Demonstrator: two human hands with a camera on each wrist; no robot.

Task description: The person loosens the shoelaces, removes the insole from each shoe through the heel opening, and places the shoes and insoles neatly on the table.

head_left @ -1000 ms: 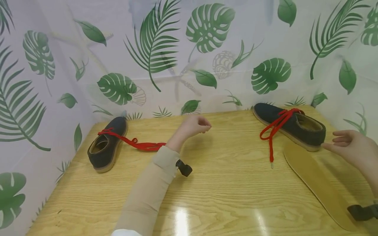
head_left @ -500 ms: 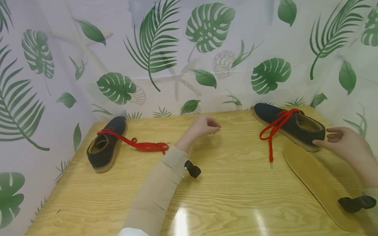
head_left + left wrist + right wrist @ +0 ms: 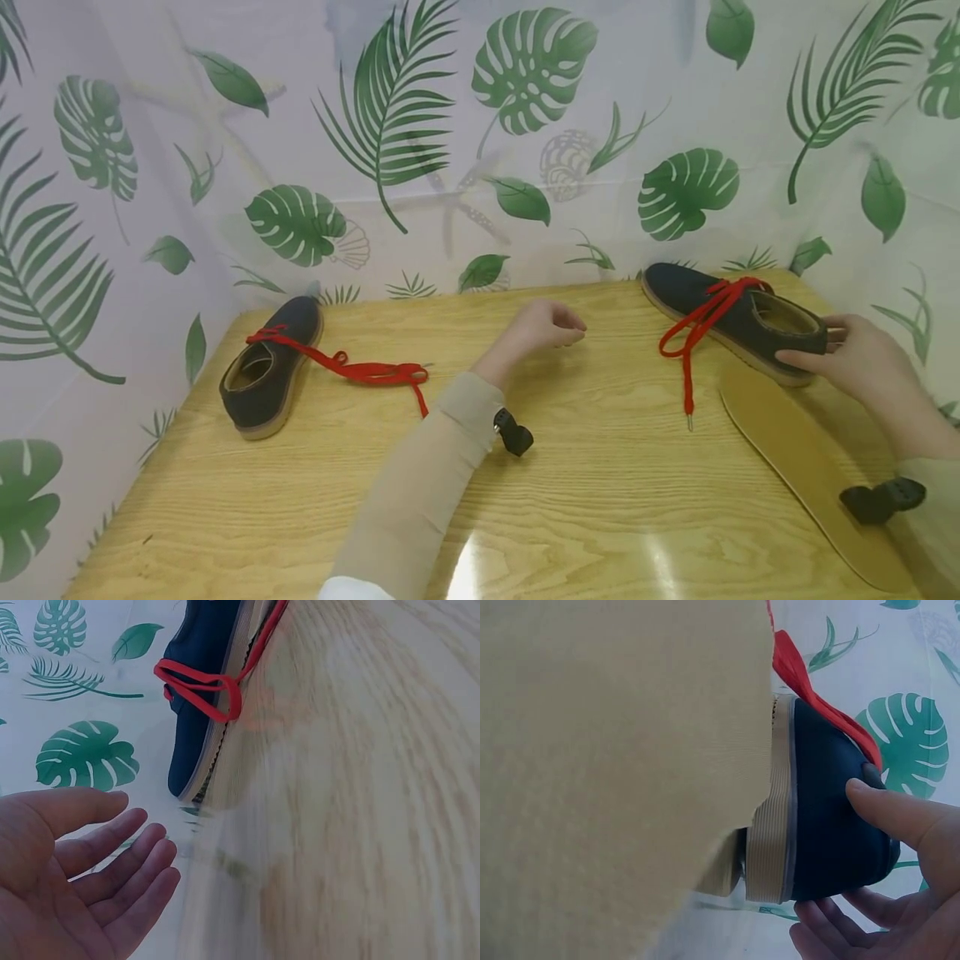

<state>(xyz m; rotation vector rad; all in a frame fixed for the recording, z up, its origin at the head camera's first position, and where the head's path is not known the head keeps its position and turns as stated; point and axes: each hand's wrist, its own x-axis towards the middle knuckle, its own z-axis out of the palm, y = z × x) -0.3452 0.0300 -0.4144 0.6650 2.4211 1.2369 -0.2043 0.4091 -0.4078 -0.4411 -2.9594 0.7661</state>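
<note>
My right hand [image 3: 862, 358] is at the heel of the right-hand navy shoe [image 3: 693, 292], thumb along its side and fingers curled round behind it. In the right wrist view the thumb overlaps the dark heel [image 3: 829, 825] and the fingertips lie at its back edge. That shoe's red laces [image 3: 697, 321] trail onto the table. My left hand [image 3: 542, 327] hovers over the middle of the table, fingers loosely bent and holding nothing. In the left wrist view its palm [image 3: 82, 877] shows bare, with the shoe's toe [image 3: 191, 761] beyond.
A tan insole-shaped piece [image 3: 810, 475] lies on the wooden table [image 3: 600, 508] below my right forearm. At the left stands a second navy shoe [image 3: 266, 367], its red lace [image 3: 375, 373] stretched toward the middle. A leaf-patterned cloth [image 3: 450, 125] borders the table's back and sides.
My right hand has moved left and come round the shoe's heel. The left hand has drifted right, uncovering more of the left shoe's lace. Both shoes have stayed put.
</note>
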